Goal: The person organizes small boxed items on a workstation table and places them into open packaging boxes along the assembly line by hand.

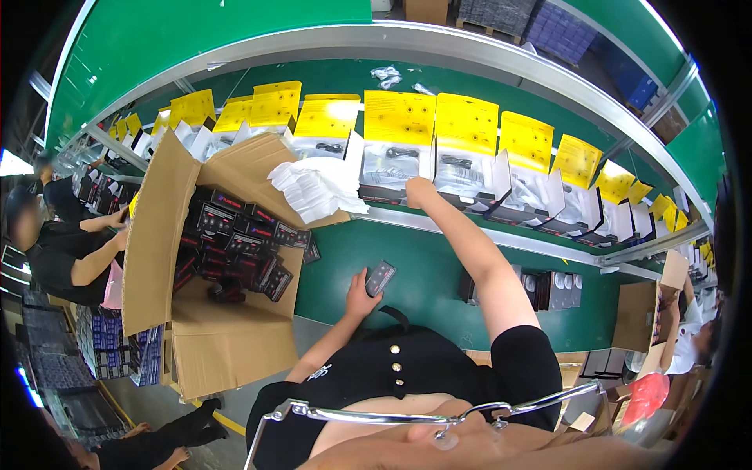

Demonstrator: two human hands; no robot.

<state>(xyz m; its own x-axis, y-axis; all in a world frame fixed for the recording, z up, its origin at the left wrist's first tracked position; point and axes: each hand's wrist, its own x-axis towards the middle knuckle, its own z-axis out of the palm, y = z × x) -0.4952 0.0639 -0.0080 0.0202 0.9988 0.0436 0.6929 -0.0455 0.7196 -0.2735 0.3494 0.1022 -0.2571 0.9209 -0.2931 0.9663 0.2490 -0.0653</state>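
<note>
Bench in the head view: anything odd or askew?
Yes, mildly: crumpled white sheeting lies over the edge of the big carton, and the small dark boxes inside are jumbled, unlike the fairly even row of open yellow-lidded boxes. Loose white scraps lie behind that row.

The held box is dark grey with pale round spots. The worktop is green, the left carton brown, its small boxes black and red. Far lids are yellow with dark marks.

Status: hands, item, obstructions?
Left hand holds small dark box. Right hand at open yellow-lidded box, grip unclear. White wrapping nearby, clear of both hands.
</note>
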